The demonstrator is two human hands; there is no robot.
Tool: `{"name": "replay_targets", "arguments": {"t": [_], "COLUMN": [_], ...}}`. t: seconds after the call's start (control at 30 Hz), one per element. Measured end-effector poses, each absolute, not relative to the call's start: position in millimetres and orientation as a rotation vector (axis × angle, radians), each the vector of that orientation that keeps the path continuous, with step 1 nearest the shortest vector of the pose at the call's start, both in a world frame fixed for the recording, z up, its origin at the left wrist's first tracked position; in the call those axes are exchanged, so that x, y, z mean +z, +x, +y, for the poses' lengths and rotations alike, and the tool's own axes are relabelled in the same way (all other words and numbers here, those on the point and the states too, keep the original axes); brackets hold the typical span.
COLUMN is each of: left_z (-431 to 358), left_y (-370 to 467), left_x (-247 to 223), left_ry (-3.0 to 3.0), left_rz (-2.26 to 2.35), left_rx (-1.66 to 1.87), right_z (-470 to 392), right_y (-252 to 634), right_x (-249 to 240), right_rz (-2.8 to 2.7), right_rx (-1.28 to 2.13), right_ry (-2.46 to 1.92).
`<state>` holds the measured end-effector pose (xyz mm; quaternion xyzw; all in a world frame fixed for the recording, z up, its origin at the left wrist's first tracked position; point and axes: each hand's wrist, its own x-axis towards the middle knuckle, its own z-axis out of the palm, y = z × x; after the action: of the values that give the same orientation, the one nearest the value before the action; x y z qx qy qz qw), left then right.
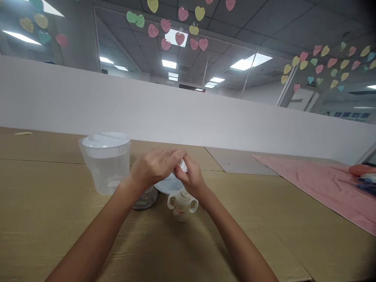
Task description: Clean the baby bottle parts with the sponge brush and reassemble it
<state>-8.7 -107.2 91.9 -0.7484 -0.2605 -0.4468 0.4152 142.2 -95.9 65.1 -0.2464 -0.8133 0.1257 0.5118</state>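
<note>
A small white object (183, 165) is held between my hands, mostly hidden by the fingers. My right hand (192, 174) is closed around it from the right, thumb on its near side. Over its left side and top lies my left hand (157, 165), fingers together and reaching to the right hand. Below them a clear two-handled baby bottle (181, 206) stands upright on the table without a visible cap. Behind the bottle is a pale blue plate (169, 185), partly covered by the hands. A dark, clear-topped round item (147, 199) sits beneath my left wrist.
At the left stands a translucent pitcher (106, 168) with a white lid. A pink cloth (320, 182) covers the right of the brown table (235, 219), with red and blue items (364, 174) at its far edge. A low white wall (176, 117) runs behind.
</note>
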Motion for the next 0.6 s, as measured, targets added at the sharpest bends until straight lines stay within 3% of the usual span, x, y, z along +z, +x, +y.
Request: {"name": "replay_targets", "arguments": {"t": [0.1, 0.3, 0.47, 0.6], "left_z": [-111.3, -105.7, -117.4, -124.0], "left_y": [7.8, 24.0, 16.8, 22.0], "left_x": [93.1, 45.9, -40.8, -68.4], "left_ry": [-2.02, -2.229, -2.459, -2.518], "left_rz": [-0.671, -1.174, -1.283, -1.165], "left_rx": [-1.223, -1.953, -1.611, -1.428], "right_z": [-95.2, -90.7, -94.5, -95.8], "right_y": [160.0, 179.9, 172.8, 170.3], "right_x": [49.6, 15.1, -5.2, -19.3], "right_rz": [-1.874, -1.334, -1.321, -1.437], "right_rx": [0.247, 0.457, 0.634, 0.507], "right_ry": [-0.648, -0.778, -0.708, -0.733]}}
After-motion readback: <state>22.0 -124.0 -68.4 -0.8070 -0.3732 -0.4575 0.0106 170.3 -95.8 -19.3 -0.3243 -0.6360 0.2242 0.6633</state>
